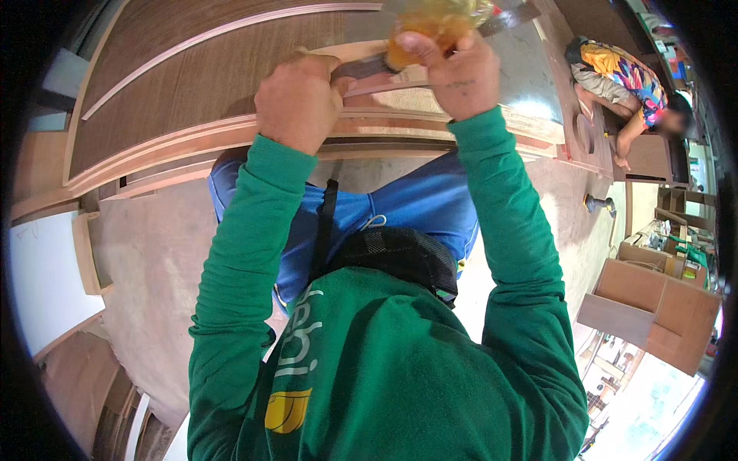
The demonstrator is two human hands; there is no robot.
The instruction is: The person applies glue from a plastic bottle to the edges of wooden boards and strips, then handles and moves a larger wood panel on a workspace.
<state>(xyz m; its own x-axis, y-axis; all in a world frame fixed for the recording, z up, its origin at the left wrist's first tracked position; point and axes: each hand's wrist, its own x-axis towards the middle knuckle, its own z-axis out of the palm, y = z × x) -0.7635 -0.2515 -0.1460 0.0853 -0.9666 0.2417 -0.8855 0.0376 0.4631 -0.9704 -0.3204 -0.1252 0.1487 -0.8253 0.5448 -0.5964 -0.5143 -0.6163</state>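
My left hand (302, 95) is closed around the near end of a thin strip (386, 86) that runs to the right toward my other hand. My right hand (461, 72) grips a clear plastic bag or bottle of amber glue-like material (429, 37), blurred at the top of the view. A dark, flat strip (364, 66) shows between the hands, partly hidden by the amber thing. Below both hands lie long pale wooden strips (398, 118) along the edge of a brown wood-grain panel (219, 75).
A thin pale strip (207, 37) lies curved-looking across the panel. At the right a co-worker (628, 75) bends over a wooden cabinet part (651, 155). A power drill (599, 203) stands on the floor. Wooden boxes (657, 305) are farther right; a white board (52, 282) is at left.
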